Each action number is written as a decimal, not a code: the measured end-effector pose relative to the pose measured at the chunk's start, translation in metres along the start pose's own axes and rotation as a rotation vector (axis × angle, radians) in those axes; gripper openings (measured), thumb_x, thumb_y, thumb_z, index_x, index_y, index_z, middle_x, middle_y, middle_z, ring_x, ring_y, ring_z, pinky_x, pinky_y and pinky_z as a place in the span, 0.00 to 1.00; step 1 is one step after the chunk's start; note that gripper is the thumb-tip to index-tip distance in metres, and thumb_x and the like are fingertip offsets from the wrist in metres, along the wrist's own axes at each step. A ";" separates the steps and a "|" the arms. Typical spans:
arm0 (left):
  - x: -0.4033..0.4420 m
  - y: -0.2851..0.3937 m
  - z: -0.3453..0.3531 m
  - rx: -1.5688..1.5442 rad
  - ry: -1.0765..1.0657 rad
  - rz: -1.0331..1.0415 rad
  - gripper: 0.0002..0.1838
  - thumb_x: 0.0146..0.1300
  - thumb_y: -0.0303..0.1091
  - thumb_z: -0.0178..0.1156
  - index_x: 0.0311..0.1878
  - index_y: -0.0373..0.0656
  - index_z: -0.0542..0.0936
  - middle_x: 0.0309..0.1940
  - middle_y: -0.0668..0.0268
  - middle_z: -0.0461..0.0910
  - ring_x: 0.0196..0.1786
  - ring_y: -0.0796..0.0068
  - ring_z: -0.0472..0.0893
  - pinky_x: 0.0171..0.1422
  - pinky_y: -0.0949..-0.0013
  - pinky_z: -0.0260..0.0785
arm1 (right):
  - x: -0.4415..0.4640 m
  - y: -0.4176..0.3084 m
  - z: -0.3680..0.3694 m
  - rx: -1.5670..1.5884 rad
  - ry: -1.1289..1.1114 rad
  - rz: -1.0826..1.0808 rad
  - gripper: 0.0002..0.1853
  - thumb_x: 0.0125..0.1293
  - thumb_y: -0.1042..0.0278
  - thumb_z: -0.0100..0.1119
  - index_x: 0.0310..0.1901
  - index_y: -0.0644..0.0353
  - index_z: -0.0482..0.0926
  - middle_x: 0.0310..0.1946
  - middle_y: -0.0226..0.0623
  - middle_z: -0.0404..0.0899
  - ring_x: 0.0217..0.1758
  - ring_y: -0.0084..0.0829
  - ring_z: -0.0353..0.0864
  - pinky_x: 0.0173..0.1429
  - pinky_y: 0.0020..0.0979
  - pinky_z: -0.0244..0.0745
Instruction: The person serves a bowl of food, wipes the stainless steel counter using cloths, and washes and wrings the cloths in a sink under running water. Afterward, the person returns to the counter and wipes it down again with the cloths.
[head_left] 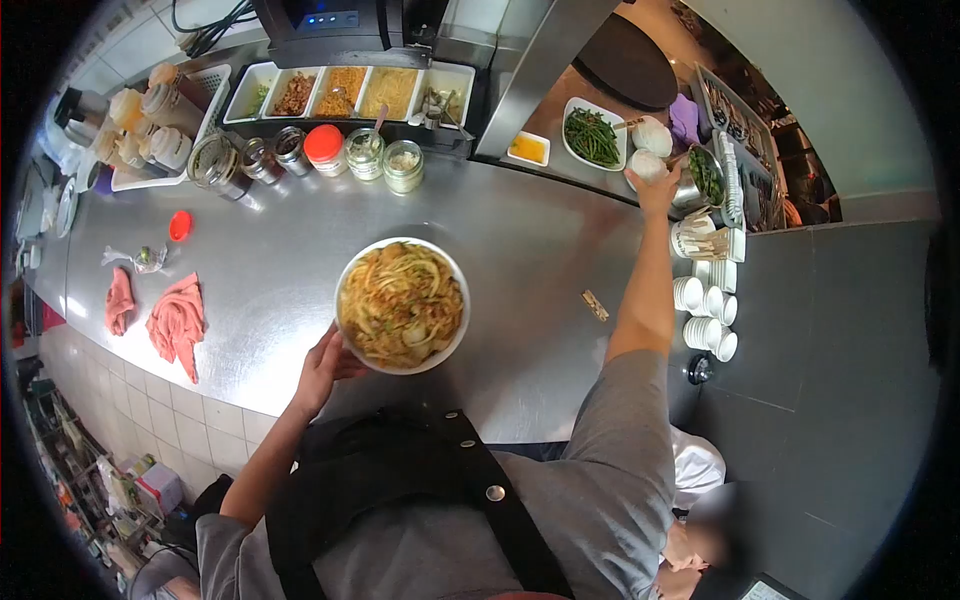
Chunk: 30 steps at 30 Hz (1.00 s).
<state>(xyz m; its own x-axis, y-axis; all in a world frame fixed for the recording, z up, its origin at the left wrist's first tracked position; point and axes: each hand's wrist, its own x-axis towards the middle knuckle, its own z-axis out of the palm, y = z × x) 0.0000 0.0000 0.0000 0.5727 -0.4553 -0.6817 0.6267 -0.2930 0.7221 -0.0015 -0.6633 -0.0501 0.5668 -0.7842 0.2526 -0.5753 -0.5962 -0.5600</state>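
Near the middle of the steel counter stands a white bowl (464, 318) heaped with cooked noodles (400, 302). My left hand (325, 368) is at the bowl's lower left side, its fingers partly hidden under the edge. Stretched far out to the right, my right hand (655, 184) has its fingers around a white rounded thing (649, 164), whose kind I cannot make out. A similar white thing (653, 136) lies just behind it. Close by are a white dish (621, 150) of green beans (591, 137) and a metal container (690, 195) with green leaves.
Several jars (365, 157) line the back below a topping tray (421, 85). Bottles (172, 105) stand in a basket at the left. Pink cloths (177, 320) lie on the left counter. Stacked white cups (703, 333) are at the right. A person (697, 470) is at lower right.
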 end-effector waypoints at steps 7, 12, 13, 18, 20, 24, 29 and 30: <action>0.076 0.015 0.072 -0.008 -0.307 0.141 0.33 0.78 0.49 0.44 0.78 0.44 0.50 0.51 0.52 0.81 0.52 0.63 0.82 0.58 0.63 0.76 | -0.116 -0.016 -0.076 0.146 -0.452 0.406 0.35 0.63 0.50 0.65 0.62 0.70 0.68 0.43 0.54 0.82 0.41 0.45 0.86 0.41 0.39 0.83; 0.085 0.025 0.092 0.299 -0.465 0.317 0.31 0.78 0.45 0.46 0.77 0.43 0.54 0.54 0.55 0.81 0.55 0.66 0.81 0.62 0.64 0.73 | -0.236 -0.027 -0.095 0.481 -0.771 0.662 0.19 0.74 0.59 0.51 0.53 0.70 0.73 0.30 0.52 0.83 0.25 0.38 0.85 0.28 0.33 0.83; 0.076 0.028 0.093 0.300 -0.494 0.293 0.29 0.77 0.42 0.48 0.76 0.43 0.56 0.55 0.56 0.80 0.58 0.67 0.80 0.65 0.64 0.71 | -0.258 -0.032 -0.094 0.515 -0.786 0.642 0.20 0.75 0.59 0.49 0.53 0.71 0.73 0.32 0.54 0.84 0.26 0.38 0.86 0.29 0.33 0.83; 0.050 -0.013 0.050 0.179 -0.442 0.283 0.24 0.77 0.37 0.49 0.72 0.40 0.63 0.54 0.57 0.81 0.57 0.68 0.80 0.64 0.65 0.71 | -0.320 -0.087 -0.046 1.119 -0.569 0.637 0.22 0.78 0.60 0.44 0.65 0.66 0.59 0.45 0.59 0.81 0.41 0.39 0.86 0.43 0.34 0.85; 0.032 -0.027 0.029 0.229 -0.379 0.271 0.23 0.77 0.36 0.49 0.71 0.39 0.65 0.54 0.57 0.81 0.56 0.68 0.81 0.64 0.65 0.71 | -0.321 -0.095 -0.025 1.213 -0.465 0.601 0.22 0.78 0.60 0.44 0.65 0.65 0.58 0.47 0.58 0.81 0.43 0.37 0.85 0.45 0.32 0.84; 0.005 -0.043 -0.009 0.124 -0.239 0.270 0.19 0.77 0.32 0.47 0.68 0.39 0.69 0.50 0.59 0.82 0.53 0.71 0.81 0.59 0.68 0.73 | -0.294 -0.087 0.016 1.396 -0.122 0.580 0.20 0.78 0.64 0.41 0.63 0.67 0.60 0.46 0.53 0.80 0.42 0.37 0.85 0.48 0.34 0.85; -0.012 -0.051 -0.044 0.064 -0.118 0.299 0.18 0.77 0.31 0.46 0.66 0.40 0.71 0.48 0.61 0.83 0.51 0.74 0.81 0.59 0.69 0.73 | -0.268 -0.062 0.037 1.376 0.016 0.566 0.21 0.77 0.67 0.41 0.67 0.62 0.54 0.53 0.48 0.74 0.42 0.37 0.83 0.45 0.37 0.86; -0.012 -0.054 -0.048 0.064 -0.073 0.299 0.17 0.77 0.30 0.46 0.65 0.40 0.71 0.48 0.61 0.83 0.50 0.74 0.81 0.59 0.68 0.73 | -0.261 -0.058 0.039 1.380 0.003 0.593 0.20 0.76 0.69 0.40 0.66 0.64 0.57 0.52 0.48 0.75 0.41 0.37 0.83 0.41 0.34 0.87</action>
<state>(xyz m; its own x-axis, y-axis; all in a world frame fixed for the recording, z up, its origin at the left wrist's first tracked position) -0.0155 0.0617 -0.0368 0.6862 -0.5874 -0.4291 0.4002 -0.1878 0.8970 -0.0933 -0.4179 -0.1141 0.4547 -0.8485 -0.2707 0.2792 0.4244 -0.8614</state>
